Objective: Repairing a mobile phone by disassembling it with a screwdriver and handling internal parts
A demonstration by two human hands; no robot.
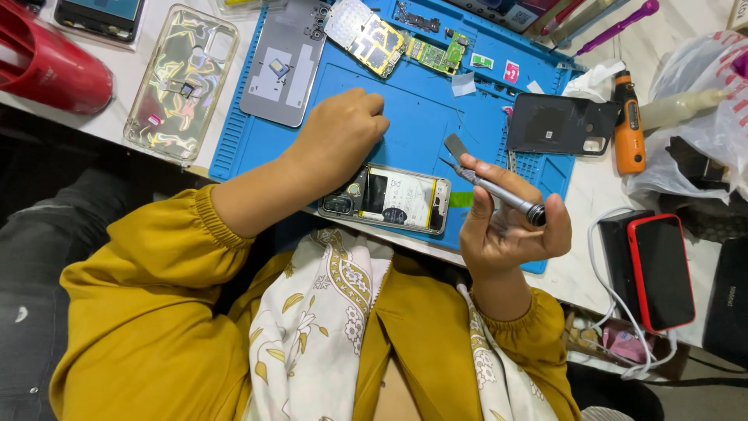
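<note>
An opened phone [399, 199] with its battery showing lies at the near edge of a blue work mat [421, 117]. My left hand [339, 140] rests on the mat just above the phone's camera end, fingers curled, nothing seen in it. My right hand [506, 230] is beside the phone's right end and holds a grey metal screwdriver [499, 191], tip pointing up-left. A small grey flat piece [456, 146] lies on the mat near the tip.
A grey back cover [284, 66], circuit boards [393, 39] and a dark phone case [561, 125] lie on the mat. A clear patterned case [183, 82] and a red object [47, 66] are at left. At right are an orange tool [627, 125], a red-edged phone [662, 269], white cable, and a plastic bag [701, 109].
</note>
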